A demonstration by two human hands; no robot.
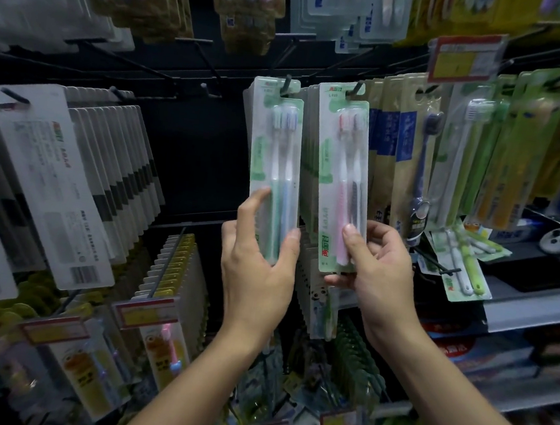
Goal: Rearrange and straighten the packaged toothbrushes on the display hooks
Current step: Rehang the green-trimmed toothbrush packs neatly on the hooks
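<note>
Nearest, the left hand clamps the green-and-blue toothbrush pack between thumb and fingers. The right hand pinches the pink-and-black toothbrush pack. Both packs hang on black hooks against the far dark pegboard.

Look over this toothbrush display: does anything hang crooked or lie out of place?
Yes. A green-backed toothbrush pack lies loose and tilted on the right-hand shelf instead of hanging. The pink-and-black toothbrush pack in the right hand hangs slightly slanted on its hook.
</note>
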